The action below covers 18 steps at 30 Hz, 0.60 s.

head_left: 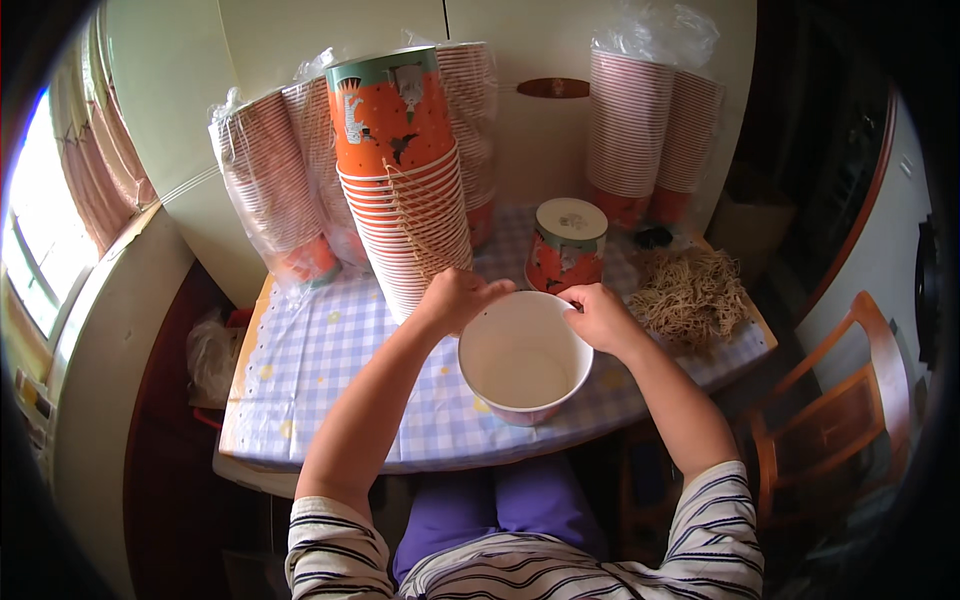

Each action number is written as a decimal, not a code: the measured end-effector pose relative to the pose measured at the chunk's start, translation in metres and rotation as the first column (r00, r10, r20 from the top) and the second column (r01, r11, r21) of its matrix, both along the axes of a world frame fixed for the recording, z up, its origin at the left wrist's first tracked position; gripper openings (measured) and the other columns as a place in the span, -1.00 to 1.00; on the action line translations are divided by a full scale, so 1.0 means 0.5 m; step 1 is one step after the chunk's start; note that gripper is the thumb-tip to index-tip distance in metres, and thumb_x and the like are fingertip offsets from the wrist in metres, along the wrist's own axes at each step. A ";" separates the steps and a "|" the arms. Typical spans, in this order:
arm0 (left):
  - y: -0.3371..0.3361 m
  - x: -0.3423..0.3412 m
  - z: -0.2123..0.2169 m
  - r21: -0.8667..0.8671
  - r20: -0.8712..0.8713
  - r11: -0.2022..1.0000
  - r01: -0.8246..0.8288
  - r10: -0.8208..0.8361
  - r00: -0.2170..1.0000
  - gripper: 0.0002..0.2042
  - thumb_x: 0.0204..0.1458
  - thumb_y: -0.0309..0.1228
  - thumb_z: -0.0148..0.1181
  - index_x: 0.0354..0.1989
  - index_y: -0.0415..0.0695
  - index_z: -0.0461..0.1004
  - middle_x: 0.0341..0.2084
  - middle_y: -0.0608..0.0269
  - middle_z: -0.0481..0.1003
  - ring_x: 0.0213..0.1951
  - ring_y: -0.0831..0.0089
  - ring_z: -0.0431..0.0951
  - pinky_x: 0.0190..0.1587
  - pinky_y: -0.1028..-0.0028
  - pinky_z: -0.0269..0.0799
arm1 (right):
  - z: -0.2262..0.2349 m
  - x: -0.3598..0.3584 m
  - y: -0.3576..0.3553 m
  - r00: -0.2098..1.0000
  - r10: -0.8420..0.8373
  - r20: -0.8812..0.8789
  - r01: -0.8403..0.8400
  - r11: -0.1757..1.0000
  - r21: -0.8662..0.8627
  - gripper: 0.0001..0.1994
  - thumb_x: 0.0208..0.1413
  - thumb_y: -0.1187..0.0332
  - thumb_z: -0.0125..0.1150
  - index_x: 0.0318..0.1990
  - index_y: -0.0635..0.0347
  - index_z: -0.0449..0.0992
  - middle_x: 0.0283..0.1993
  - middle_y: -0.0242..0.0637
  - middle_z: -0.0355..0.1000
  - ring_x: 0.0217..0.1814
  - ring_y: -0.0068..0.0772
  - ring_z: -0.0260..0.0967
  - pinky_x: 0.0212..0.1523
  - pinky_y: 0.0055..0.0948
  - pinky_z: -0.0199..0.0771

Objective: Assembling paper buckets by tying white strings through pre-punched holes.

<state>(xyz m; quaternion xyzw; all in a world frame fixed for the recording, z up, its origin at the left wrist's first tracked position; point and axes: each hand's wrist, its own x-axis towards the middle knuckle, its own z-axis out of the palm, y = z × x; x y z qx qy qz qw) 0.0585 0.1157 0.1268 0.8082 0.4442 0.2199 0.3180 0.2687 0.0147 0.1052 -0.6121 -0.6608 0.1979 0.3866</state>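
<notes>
A white-lined paper bucket [530,365] stands near the table's front edge, its open mouth tilted toward me. My right hand [600,318] pinches its far right rim. At the far left rim is my left hand [460,300], fingers curled and thumb stretched to the right; what lies in those fingers is hidden. Just beyond it rises a tall leaning stack of nested orange paper buckets [400,190], bottoms up, with tan cord handles [410,215] hanging down its side. Behind my right hand sits another orange paper bucket [567,250], upside down.
A heap of tan cords [695,295] lies at the table's right. Plastic-wrapped bucket stacks stand at the back left [270,180] and back right [630,130]. Blue-and-white checked cloth [330,370] covers the table. A wooden chair [830,430] is at the right.
</notes>
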 end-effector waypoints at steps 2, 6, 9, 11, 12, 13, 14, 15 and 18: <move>0.000 0.008 -0.011 -0.006 -0.001 1.000 0.017 -0.017 1.000 -0.56 -0.13 -0.01 0.27 -0.55 -0.24 0.56 -0.70 0.15 0.49 -0.62 0.40 0.51 -0.46 0.41 0.46 | 0.006 -0.006 -0.006 1.000 -0.005 -0.018 0.004 1.000 -0.008 -0.76 -0.11 0.53 0.01 -0.26 0.32 0.55 -0.40 -0.02 0.51 -0.35 -0.20 0.52 -0.29 -0.33 0.46; 0.011 -0.001 -0.034 0.136 -0.052 0.981 0.139 -0.133 0.990 -0.65 -0.17 -0.13 0.30 -0.56 -0.23 0.54 -0.67 0.15 0.50 -0.58 0.39 0.52 -0.44 0.41 0.44 | -0.003 -0.007 -0.005 0.999 -0.006 0.032 0.007 1.000 -0.023 -0.75 -0.11 0.53 0.01 -0.26 0.32 0.54 -0.39 0.01 0.50 -0.33 -0.15 0.51 -0.27 -0.30 0.46; 0.006 -0.007 -0.036 0.285 -0.168 0.935 0.211 -0.168 0.971 -0.69 -0.16 -0.16 0.29 -0.56 -0.22 0.54 -0.67 0.13 0.50 -0.58 0.33 0.51 -0.43 0.41 0.42 | -0.002 -0.007 -0.007 1.000 0.011 0.021 -0.010 1.000 -0.013 -0.76 -0.11 0.53 0.01 -0.27 0.32 0.55 -0.38 0.03 0.50 -0.31 -0.11 0.50 -0.25 -0.28 0.46; -0.003 -0.005 -0.028 0.349 -0.252 0.909 0.228 -0.143 0.957 -0.70 -0.13 -0.16 0.26 -0.54 -0.20 0.55 -0.64 0.09 0.51 -0.56 0.26 0.52 -0.41 0.38 0.43 | 0.004 -0.010 -0.011 0.999 0.021 0.039 -0.021 1.000 0.005 -0.76 -0.12 0.53 0.01 -0.27 0.32 0.55 -0.39 0.04 0.49 -0.31 -0.09 0.50 -0.24 -0.28 0.46; -0.006 -0.003 -0.016 0.310 -0.267 0.922 0.232 -0.149 0.952 -0.71 -0.09 -0.17 0.22 -0.52 -0.20 0.55 -0.61 0.06 0.52 -0.52 0.19 0.53 -0.40 0.35 0.43 | 0.007 -0.012 -0.013 0.999 0.021 0.038 -0.021 1.000 0.007 -0.76 -0.12 0.53 0.01 -0.27 0.32 0.55 -0.39 0.04 0.49 -0.31 -0.09 0.50 -0.24 -0.28 0.46; -0.007 -0.001 -0.009 0.270 -0.281 0.934 0.235 -0.157 0.947 -0.72 -0.05 -0.18 0.19 -0.50 -0.19 0.55 -0.58 0.03 0.52 -0.49 0.13 0.54 -0.38 0.33 0.44 | 0.009 -0.013 -0.015 0.999 0.018 0.041 -0.018 1.000 -0.004 -0.76 -0.12 0.53 0.01 -0.27 0.33 0.55 -0.39 0.04 0.49 -0.31 -0.09 0.51 -0.24 -0.27 0.46; -0.008 -0.001 -0.013 0.272 -0.281 0.933 0.236 -0.157 0.947 -0.72 -0.05 -0.18 0.19 -0.50 -0.19 0.55 -0.58 0.03 0.52 -0.49 0.13 0.54 -0.38 0.33 0.44 | 0.010 -0.013 -0.017 0.999 0.013 0.045 -0.013 1.000 -0.016 -0.75 -0.12 0.53 0.01 -0.27 0.33 0.55 -0.39 0.04 0.49 -0.31 -0.09 0.51 -0.23 -0.27 0.46; -0.010 -0.001 -0.023 0.256 -0.165 0.950 0.181 -0.142 0.976 -0.68 0.01 -0.17 0.13 -0.51 -0.21 0.55 -0.63 0.05 0.50 -0.53 0.21 0.52 -0.41 0.34 0.41 | 0.011 -0.012 -0.019 0.999 0.011 0.044 -0.010 1.000 -0.014 -0.75 -0.12 0.53 0.01 -0.27 0.33 0.55 -0.39 0.04 0.49 -0.31 -0.09 0.51 -0.23 -0.27 0.46; 0.005 -0.004 -0.040 0.129 0.039 0.991 0.041 -0.046 0.998 -0.64 0.08 -0.17 0.06 -0.53 -0.23 0.54 -0.69 0.07 0.48 -0.59 0.25 0.50 -0.44 0.35 0.39 | 0.013 -0.007 -0.023 0.997 0.009 0.071 -0.006 0.999 -0.043 -0.75 -0.13 0.54 -0.01 -0.27 0.33 0.55 -0.39 0.04 0.49 -0.30 -0.10 0.51 -0.23 -0.27 0.47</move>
